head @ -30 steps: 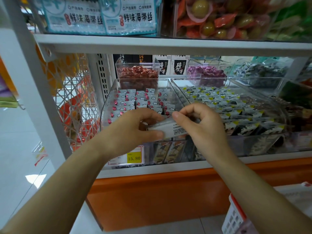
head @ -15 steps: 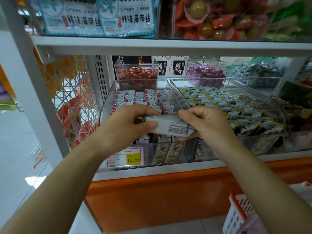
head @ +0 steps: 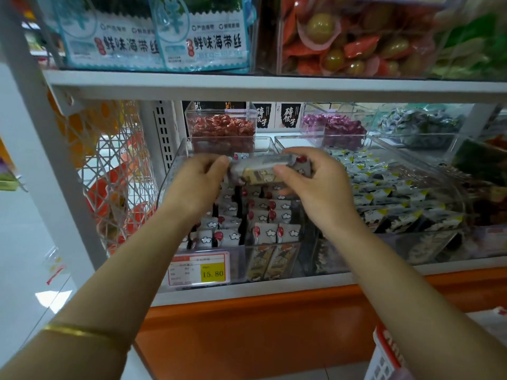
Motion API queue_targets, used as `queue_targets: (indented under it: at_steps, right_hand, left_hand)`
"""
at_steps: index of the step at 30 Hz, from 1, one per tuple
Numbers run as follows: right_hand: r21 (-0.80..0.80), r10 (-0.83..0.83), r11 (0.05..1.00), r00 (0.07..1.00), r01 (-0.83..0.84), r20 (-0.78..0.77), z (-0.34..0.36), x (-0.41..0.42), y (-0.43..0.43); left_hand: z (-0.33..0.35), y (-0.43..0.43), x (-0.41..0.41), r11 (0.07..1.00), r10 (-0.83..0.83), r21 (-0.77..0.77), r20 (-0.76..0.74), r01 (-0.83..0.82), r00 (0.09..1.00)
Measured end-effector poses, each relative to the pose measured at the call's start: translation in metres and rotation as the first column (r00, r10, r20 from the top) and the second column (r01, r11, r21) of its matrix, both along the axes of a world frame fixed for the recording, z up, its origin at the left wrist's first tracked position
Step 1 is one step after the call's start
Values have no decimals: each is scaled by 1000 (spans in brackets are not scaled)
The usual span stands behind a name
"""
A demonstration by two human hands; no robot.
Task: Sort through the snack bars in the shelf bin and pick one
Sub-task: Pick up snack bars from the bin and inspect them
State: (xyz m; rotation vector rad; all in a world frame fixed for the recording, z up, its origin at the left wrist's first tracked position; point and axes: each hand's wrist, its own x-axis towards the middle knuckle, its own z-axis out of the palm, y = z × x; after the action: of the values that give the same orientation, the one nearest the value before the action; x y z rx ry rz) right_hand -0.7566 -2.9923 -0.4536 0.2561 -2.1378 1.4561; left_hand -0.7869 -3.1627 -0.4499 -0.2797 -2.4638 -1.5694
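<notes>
My left grip (head: 200, 182) and right grip (head: 315, 187) each pinch one end of a snack bar (head: 260, 171), held just above the clear bin (head: 171, 174) of wrapped bars (head: 263, 231) on the shelf (head: 247, 292).

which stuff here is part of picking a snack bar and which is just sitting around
Job: left hand, right hand, both holding one snack bar; remaining bars; clear bin.
Lying about: seaweed packs, red sweets tub, purple sweets, yellow-cornered packets, price tag, red basket.

Pale bar (head: 259, 171) held level between my left hand (head: 196, 185) and right hand (head: 318, 190), above clear bin (head: 172, 171); white-and-red bars (head: 263, 231) packed inside
</notes>
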Motion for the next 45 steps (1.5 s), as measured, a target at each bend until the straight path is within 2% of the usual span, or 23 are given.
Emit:
queue_targets:
  at_steps: [3, 5, 7, 9, 12, 18, 21, 24, 28, 30, 33, 38, 43, 45]
  right_hand:
    - [56, -101, 993, 995, 99, 21, 12, -27, 6]
    - [82, -120, 990, 992, 117, 38, 18, -47, 8]
    - [94, -127, 988, 991, 123, 43, 19, -63, 7]
    - [74, -119, 991, 990, 113, 72, 17, -76, 5]
    - [6, -118, 993, 985, 118, 126, 15, -85, 4]
    - [4, -110, 994, 983, 111, 146, 11, -85, 5]
    - [-17, -89, 996, 981, 93, 173, 12, -85, 5]
    - [-62, -53, 996, 986, 64, 155, 15, -90, 6]
    - [64, -63, 996, 993, 57, 100, 28, -114, -6]
    - [140, -68, 989, 993, 55, 95, 31, -133, -18]
    - [281, -86, 957, 996, 72, 36, 30, -158, -35]
    - [600, -124, 793, 992, 107, -12, 25, -181, -55]
    - [721, -175, 683, 985, 116, 7, 16, -195, -66]
    - [748, -200, 654, 979, 111, 29, 12, -199, -69]
  left_hand:
    - [3, 0, -36, 936, 53, -340, -128, -94, 990]
    - [0, 1, -62, 808, 28, -582, -114, -90, 993]
    - [-5, 3, -84, 692, 6, -720, -57, -45, 998]
    - [-11, 6, -101, 626, -43, -780, -44, -8, 998]
    - [-15, 13, -120, 573, -126, -818, -25, 52, 992]
    - [-29, 13, -151, 436, -77, -887, 129, 150, 989]
    - [-31, 12, -151, 437, -41, -887, 148, 151, 988]
    - [-28, 10, -145, 441, -75, -879, 164, 180, 984]
    - [-23, 6, -128, 391, -77, -907, 139, 158, 987]
    - [-24, 6, -121, 331, -93, -932, 121, 145, 988]
    - [-26, 3, -118, 328, -81, -936, 109, 129, 991]
    - [-30, 0, -116, 300, -116, -944, 107, 137, 987]
    - [-24, -1, -104, 295, -122, -945, 112, 144, 986]
    - [-20, -1, -93, 347, -134, -927, 100, 141, 986]
